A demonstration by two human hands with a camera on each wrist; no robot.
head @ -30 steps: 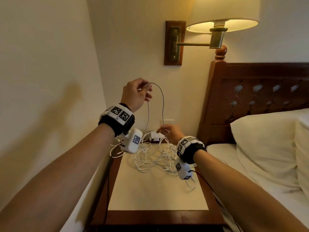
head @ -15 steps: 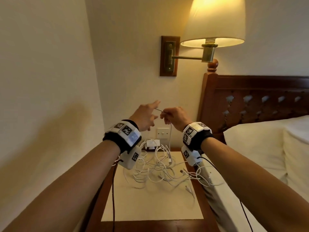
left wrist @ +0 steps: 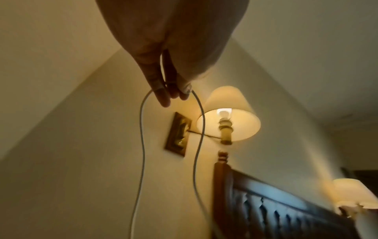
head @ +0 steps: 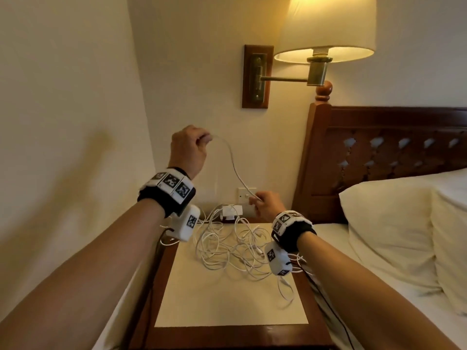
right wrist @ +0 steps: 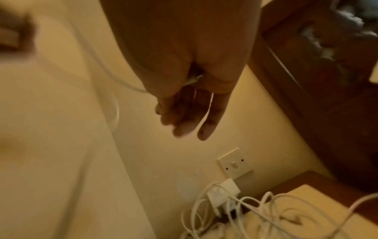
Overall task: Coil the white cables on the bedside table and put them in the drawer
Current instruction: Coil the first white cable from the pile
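Note:
A tangle of white cables (head: 227, 248) lies on the cream top of the bedside table (head: 227, 304), with a white adapter (head: 231, 211) at its back edge. My left hand (head: 199, 142) is raised above the table and pinches one white cable (head: 233, 168). In the left wrist view the left hand (left wrist: 171, 92) holds a loop whose two strands (left wrist: 141, 137) hang down. The cable runs down to my right hand (head: 260, 200), which holds it low over the adapter. The right wrist view, blurred, has the cable (right wrist: 122, 84) passing under the thumb of the right hand (right wrist: 184, 113). No drawer is in view.
A wall lamp (head: 326, 29) hangs above the table and a wall switch (head: 246, 195) sits behind the adapter. The wooden headboard (head: 379, 147) and a pillow (head: 391, 223) on the bed are to the right. A wall closes off the left side.
Half a second ago the hands met at chest height. Since then the left hand has risen to the left, the right hand has dropped toward the adapter, and the cable now stretches between them.

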